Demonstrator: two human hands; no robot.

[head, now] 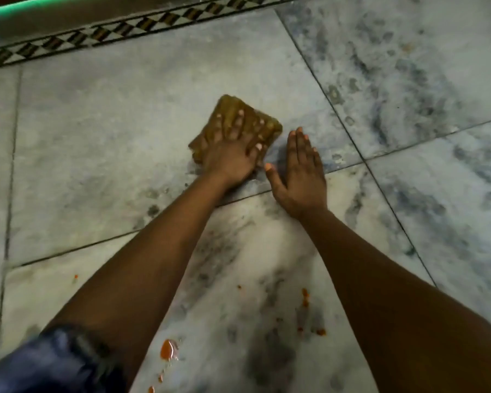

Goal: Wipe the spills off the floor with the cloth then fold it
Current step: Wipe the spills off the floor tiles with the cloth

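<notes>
A folded brownish-yellow cloth (267, 124) lies flat on the marble floor ahead of me. My left hand (233, 154) presses down on it with fingers spread over its top. Just to the right of the cloth, my right hand (299, 173) rests flat on the bare floor, fingers together, holding nothing. Orange-red spills remain nearer to me: a larger blob (167, 349) by my left elbow, a streak of drops (305, 297) between my forearms, and small specks (321, 332) lower down.
Grey-white marble tiles (97, 137) with dark joints cover the floor. A checkered border strip (111, 31) runs along the far edge, with a green-lit ledge (12, 15) beyond it. Blue fabric (54, 364) sits at the bottom left.
</notes>
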